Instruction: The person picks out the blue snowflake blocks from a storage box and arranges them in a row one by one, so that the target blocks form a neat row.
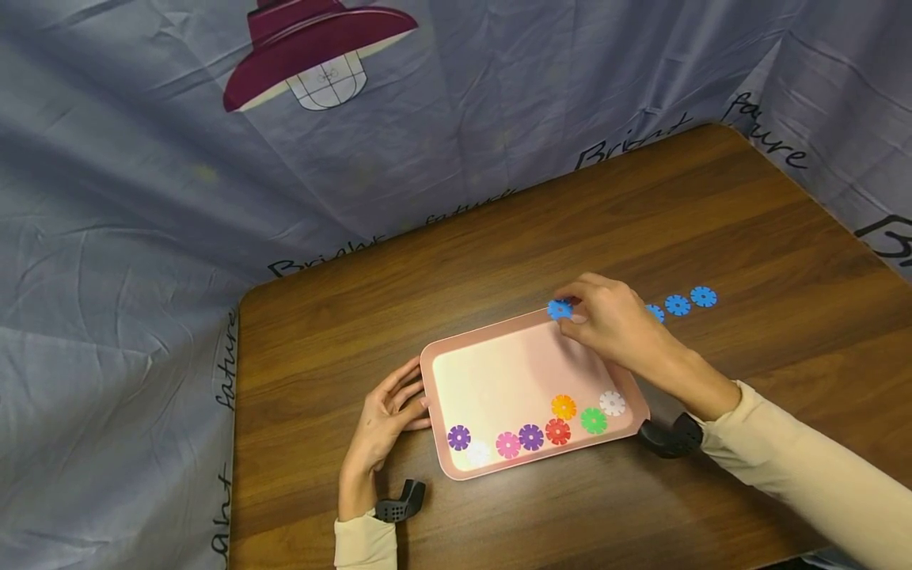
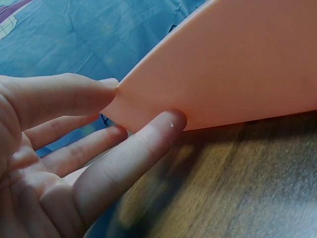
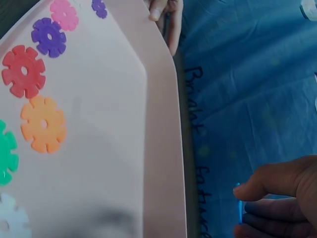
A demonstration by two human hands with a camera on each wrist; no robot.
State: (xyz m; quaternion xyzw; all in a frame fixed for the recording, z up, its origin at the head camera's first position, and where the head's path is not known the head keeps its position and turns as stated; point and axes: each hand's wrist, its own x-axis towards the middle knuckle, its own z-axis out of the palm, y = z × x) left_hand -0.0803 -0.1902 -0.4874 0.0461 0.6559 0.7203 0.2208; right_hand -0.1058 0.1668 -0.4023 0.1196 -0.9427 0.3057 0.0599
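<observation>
Above the far rim of a pink tray point(image 1: 492, 326), my right hand point(image 1: 613, 317) pinches a blue snowflake building disc point(image 1: 559, 309) between thumb and fingers. In the right wrist view, that disc point(image 3: 240, 213) shows almost edge-on by the fingertips. My left hand point(image 1: 385, 416) holds the tray's left end, its thumb at the rim and other fingers against the outer wall point(image 2: 223, 74). Inside the tray, along its near side, lie purple point(image 1: 459, 438), pink point(image 1: 508, 445), red point(image 1: 558, 431), orange point(image 1: 564, 407), green point(image 1: 594, 420) and white discs point(image 1: 611, 403).
More blue discs point(image 1: 678, 305) lie in a row on the wooden table point(image 1: 748, 380), right of the tray and partly behind my right hand. A printed curtain point(image 1: 456, 119) hangs along the table's far and left edges.
</observation>
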